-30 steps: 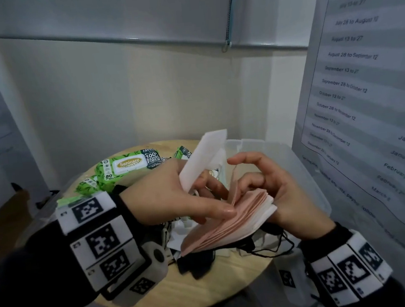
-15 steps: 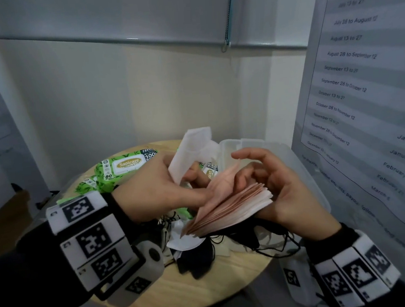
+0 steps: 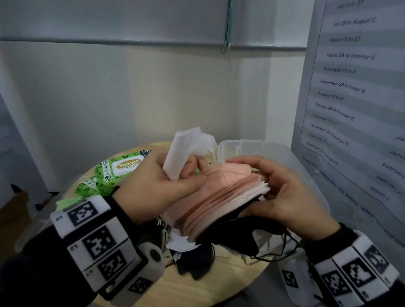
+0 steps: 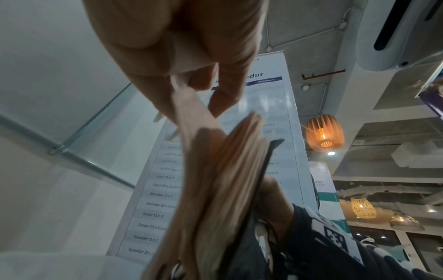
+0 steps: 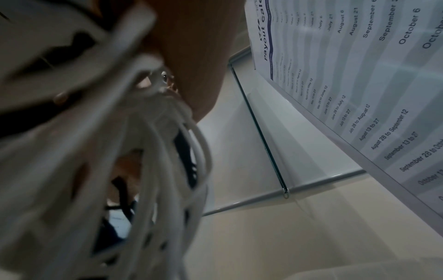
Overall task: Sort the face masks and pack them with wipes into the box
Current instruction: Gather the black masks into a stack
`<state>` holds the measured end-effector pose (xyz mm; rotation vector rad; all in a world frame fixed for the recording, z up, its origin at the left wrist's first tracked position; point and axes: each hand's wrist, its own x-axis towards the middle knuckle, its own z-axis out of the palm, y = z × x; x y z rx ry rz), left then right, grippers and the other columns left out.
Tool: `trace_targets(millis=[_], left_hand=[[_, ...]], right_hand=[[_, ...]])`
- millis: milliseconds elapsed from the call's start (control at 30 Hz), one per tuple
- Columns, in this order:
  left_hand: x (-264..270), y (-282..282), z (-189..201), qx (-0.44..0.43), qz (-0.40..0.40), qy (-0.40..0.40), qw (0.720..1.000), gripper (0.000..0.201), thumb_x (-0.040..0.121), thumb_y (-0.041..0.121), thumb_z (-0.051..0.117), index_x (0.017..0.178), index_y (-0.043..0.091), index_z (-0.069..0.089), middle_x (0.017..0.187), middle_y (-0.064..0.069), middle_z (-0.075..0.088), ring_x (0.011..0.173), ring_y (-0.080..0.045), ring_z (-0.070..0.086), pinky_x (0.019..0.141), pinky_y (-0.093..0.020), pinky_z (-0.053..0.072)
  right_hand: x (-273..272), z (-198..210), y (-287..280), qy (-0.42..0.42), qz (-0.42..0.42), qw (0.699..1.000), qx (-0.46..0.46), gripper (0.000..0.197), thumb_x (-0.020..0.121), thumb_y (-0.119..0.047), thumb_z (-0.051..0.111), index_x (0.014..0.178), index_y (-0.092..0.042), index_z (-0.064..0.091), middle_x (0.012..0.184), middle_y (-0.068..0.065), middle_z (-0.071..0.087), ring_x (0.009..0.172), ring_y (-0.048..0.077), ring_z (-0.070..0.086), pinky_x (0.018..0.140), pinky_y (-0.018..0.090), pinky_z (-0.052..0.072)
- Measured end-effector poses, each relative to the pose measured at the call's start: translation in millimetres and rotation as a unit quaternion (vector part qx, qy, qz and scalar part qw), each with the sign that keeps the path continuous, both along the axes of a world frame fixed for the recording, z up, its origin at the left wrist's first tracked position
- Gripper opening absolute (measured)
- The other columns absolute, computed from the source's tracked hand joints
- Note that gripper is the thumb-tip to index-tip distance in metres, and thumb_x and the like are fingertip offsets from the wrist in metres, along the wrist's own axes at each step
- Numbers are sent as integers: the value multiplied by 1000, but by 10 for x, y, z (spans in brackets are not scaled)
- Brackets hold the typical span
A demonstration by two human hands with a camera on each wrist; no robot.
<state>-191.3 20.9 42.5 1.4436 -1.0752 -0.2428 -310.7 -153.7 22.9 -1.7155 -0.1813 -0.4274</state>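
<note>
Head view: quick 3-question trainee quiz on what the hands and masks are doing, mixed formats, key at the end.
1. True or false: the right hand holds the stack of pink face masks up off the round wooden table.
2. Multiple choice: the left hand grips which item? A) a white face mask B) the green Sanicare wipes pack C) the clear plastic box
3. Fill in: the mask directly under the pink stack, against the right palm, is ____.

Key: 1 true; 2 A; 3 black
</note>
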Motion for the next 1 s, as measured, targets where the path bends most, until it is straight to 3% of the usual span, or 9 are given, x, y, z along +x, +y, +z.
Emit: trace_targets(millis=[100, 167, 267, 400, 533, 700, 900, 1000], left_hand=[[-46, -3, 30, 21, -15, -43, 999, 19, 69, 27, 72, 62, 28, 55, 74, 1, 59, 75, -6, 57, 71, -13, 44], [-69, -7, 33, 34, -28, -50, 998, 12, 71, 24, 75, 75, 27, 64, 83, 7, 65, 82, -3, 62, 76, -11, 46], [-71, -30, 17, 30, -27, -46, 998, 21, 69, 18, 74, 89, 22, 67, 99, 7, 68, 93, 2, 63, 79, -6, 43], [-89, -54, 31, 21, -19, -13, 1000, 19, 66, 22, 83, 80, 19, 69, 85, 10, 70, 82, 1, 65, 74, -8, 46], [-109, -83, 35, 27, 5, -38, 999, 22, 72, 30, 79, 69, 15, 64, 67, 10, 63, 65, 1, 59, 65, -10, 45], [-121, -117, -33, 9, 44, -18, 999, 32, 60, 50, 66, 66, 20, 59, 59, 12, 55, 58, -1, 52, 59, -12, 42], [-113, -153, -123, 0, 67, -58, 996, 19, 72, 37, 68, 74, 23, 56, 63, 13, 55, 60, -3, 51, 59, -19, 43], [-118, -141, -142, -1, 72, -112, 991, 31, 76, 45, 60, 86, 15, 58, 68, 9, 55, 63, -6, 51, 60, -27, 44]], right_hand=[[-1, 2, 4, 1, -1, 1000, 7, 67, 52, 10, 75, 111, -19, 60, 79, -1, 72, 73, 6, 66, 70, 16, 51], [-2, 1, 10, 4, 1, 1000, 5, 67, 52, 9, 75, 111, -20, 60, 77, 1, 72, 71, 8, 66, 70, 18, 52], [8, -18, 5, 2, 7, 1000, 3, 65, 54, 10, 76, 109, -23, 63, 76, 3, 72, 71, 9, 66, 70, 19, 53], [19, -34, -5, 9, 13, 1000, 4, 63, 54, 9, 76, 107, -23, 65, 82, 5, 73, 75, 11, 68, 73, 21, 53], [25, -35, -14, 15, 12, 1000, -5, 66, 54, 9, 76, 112, -18, 59, 82, 0, 73, 78, 9, 68, 76, 21, 53], [52, -67, -2, 20, 10, 1000, -5, 68, 54, 7, 78, 114, -17, 57, 83, -1, 73, 82, 11, 68, 80, 23, 53], [53, -65, 12, 20, 19, 1000, -2, 66, 55, 9, 77, 113, -15, 57, 84, -2, 73, 82, 9, 67, 79, 22, 52], [47, -70, 4, 22, 22, 1000, 4, 63, 56, 9, 77, 110, -15, 57, 82, -2, 73, 80, 11, 67, 78, 24, 53]])
